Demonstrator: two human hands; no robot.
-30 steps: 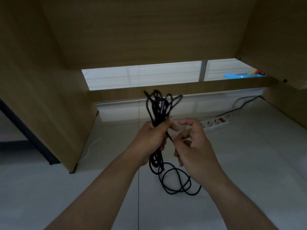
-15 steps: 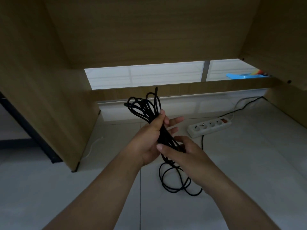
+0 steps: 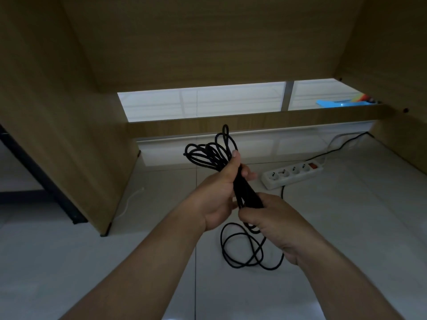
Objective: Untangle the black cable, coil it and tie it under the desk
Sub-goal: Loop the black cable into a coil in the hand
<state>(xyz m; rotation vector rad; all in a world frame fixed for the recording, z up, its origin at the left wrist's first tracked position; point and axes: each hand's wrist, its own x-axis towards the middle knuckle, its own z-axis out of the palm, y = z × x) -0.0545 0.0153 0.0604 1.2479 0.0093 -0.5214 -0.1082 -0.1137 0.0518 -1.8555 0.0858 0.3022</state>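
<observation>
I am looking through the head camera into the knee space under the desk (image 3: 208, 42), and both hands are working in front of it above the tiled floor (image 3: 346, 227). The left hand (image 3: 215, 199) is gripping the black cable (image 3: 247, 194) around the upper part of a gathered bundle, with the thumb pressing along the near side and the fingertips curling round the far side. Above that grip, several loops of the cable are fanning out up and to the left, in front of the desk's lower rail (image 3: 300, 116). The right hand (image 3: 277, 224) is clasping the same bundle just below the left hand, its back toward me, so the two hands are sitting almost touching. Below the right hand more of the cable is hanging down and lying in loose overlapping rings on the floor. I am noting a white power strip (image 3: 293, 176) lying on the floor just beyond the hands, with a dark lead (image 3: 342, 147) running from it toward the right rear corner. A thin white wire (image 3: 129, 202) is trailing beside the foot of the left side panel (image 3: 69, 116). A blue object (image 3: 332, 103) is showing past the rail at the right; I am unable to identify it.
</observation>
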